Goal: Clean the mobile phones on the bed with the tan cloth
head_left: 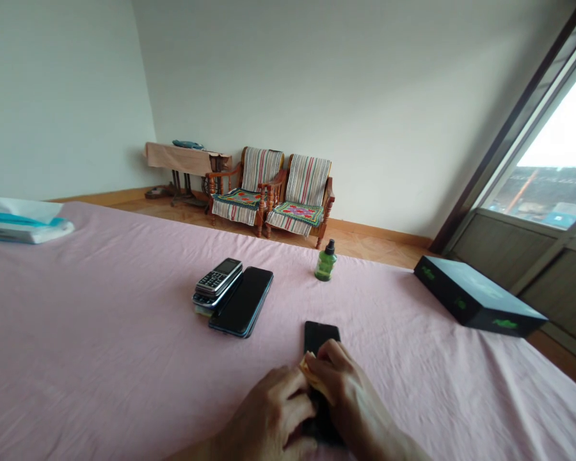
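A black smartphone [320, 331] lies flat on the pink cloth near the front middle, its lower part largely covered by my hands. My right hand [349, 387] is closed on a small folded yellow cloth [312, 371] and presses it against the phone's screen. At the phone's left edge, my left hand [276, 410] has its fingers curled against the phone, with the index finger close to the yellow cloth. Part of the phone's lower end is hidden beneath the fingers.
Another dark smartphone [244, 301] lies left of centre, beside stacked keypad phones [217, 278]. Behind stands a green spray bottle [326, 261]. A black box [475, 296] sits right, a tissue pack [24, 221] far left. Beyond the pink-covered surface [125, 333] are two wooden chairs [297, 211].
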`<state>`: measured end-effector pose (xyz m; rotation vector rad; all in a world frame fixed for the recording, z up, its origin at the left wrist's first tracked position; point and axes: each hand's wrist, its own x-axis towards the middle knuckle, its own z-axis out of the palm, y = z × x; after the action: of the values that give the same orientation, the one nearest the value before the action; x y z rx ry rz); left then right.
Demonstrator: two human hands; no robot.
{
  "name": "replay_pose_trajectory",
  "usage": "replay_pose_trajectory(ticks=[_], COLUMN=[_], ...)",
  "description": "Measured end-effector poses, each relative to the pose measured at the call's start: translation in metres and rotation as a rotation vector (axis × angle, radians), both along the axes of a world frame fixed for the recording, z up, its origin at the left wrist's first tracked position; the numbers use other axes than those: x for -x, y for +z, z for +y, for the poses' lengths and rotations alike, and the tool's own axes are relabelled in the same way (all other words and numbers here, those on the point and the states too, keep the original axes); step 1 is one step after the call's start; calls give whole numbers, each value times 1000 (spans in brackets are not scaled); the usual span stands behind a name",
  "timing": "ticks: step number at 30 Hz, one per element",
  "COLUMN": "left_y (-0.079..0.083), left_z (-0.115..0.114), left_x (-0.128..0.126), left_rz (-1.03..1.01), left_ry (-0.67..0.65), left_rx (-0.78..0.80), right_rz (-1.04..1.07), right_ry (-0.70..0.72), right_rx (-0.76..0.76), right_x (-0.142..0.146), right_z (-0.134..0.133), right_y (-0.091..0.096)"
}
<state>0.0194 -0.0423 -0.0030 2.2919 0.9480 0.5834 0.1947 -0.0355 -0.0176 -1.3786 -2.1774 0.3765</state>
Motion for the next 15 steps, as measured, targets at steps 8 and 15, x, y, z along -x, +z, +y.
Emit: replay_pose_trajectory(ticks=[8,15], left_y=[4,3], left_z=[-1,-2], left_x=[-2,-2], left_rz=[124,119], left_ry=[20,16], left_rx=[-62,-34], right_rz=[-128,-41], right_ry=[-92,36], right_rx=[-99,-32], right_x=[-6,2], right_z=[60,17], right_y=[4,5])
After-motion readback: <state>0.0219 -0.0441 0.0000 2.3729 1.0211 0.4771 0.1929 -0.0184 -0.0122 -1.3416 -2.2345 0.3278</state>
